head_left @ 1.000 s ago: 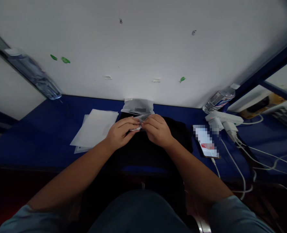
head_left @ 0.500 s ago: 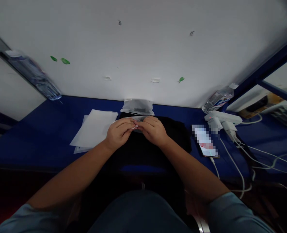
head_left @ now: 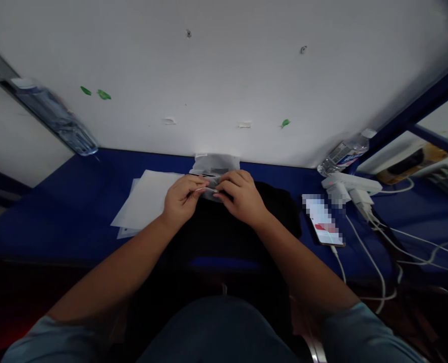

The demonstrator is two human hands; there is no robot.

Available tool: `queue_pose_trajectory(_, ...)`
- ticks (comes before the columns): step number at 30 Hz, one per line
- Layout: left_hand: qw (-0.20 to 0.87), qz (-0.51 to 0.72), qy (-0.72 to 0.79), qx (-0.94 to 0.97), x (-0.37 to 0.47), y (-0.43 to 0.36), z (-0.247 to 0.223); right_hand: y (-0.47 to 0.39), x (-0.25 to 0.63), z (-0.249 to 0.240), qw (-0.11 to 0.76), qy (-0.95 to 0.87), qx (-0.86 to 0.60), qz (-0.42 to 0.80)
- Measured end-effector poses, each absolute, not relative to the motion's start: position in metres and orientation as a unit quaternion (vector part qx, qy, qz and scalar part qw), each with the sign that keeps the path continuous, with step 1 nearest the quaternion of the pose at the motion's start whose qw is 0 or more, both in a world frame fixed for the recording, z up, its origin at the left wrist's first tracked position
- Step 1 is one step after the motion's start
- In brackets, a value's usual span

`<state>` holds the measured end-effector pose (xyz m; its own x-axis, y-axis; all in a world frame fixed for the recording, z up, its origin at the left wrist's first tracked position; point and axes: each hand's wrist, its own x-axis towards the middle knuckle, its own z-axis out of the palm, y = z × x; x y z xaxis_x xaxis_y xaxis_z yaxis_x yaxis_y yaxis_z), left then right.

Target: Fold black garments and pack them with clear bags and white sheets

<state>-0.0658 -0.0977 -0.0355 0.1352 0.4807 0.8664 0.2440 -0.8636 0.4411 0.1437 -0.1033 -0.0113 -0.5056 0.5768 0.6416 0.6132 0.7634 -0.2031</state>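
Observation:
A translucent plastic bag [head_left: 212, 164] lies at the back of the desk, partly over a dark cloth [head_left: 280, 201]. My left hand [head_left: 182, 199] is closed, its thumb and fingertips pinching the pale near edge of the bag. Fingers curled, my right hand [head_left: 242, 196] grips the same edge a short way to the right. Between the hands, a strip of the bag shows, but the fingertips cover part of it. Whatever the bag may contain cannot be made out.
Left of my hands lie white sheets [head_left: 144, 199] in clear sleeves on the blue desk [head_left: 76, 201]. A charging phone [head_left: 322, 222], a power strip [head_left: 354, 182] with cables and a water bottle [head_left: 345, 154] are on the right. Another large bottle [head_left: 55, 116] leans at the far left.
My hands have moved slightly apart, and more of the bag's near edge shows between them. My right hand has risen a little, its fingers more arched.

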Motion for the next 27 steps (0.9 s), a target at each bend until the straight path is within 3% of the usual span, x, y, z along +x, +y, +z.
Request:
queue_pose_trajectory(10, 0.131, 0.612, 0.248, 0.739, -0.063, -0.099, -0.034, -0.096, 0.155, -0.018, 0.3, -0.878, -0.368, -0.056)
queue_pose_trajectory(19, -0.083, 0.496, 0.246, 0.828, -0.077, -0.111, -0.009, -0.119, 0.159, -0.003, 0.255, -0.877, -0.363, -0.187)
queue_pose_trajectory(24, -0.1, 0.415, 0.267, 0.864, -0.077, -0.106, -0.012, -0.116, 0.159, -0.005, 0.209, -0.894, -0.368, -0.149)
queue_pose_trajectory(27, -0.099, 0.399, 0.268, 0.871, -0.074, -0.104, -0.019, -0.11, 0.167, -0.004, 0.23, -0.9, -0.363, -0.071)
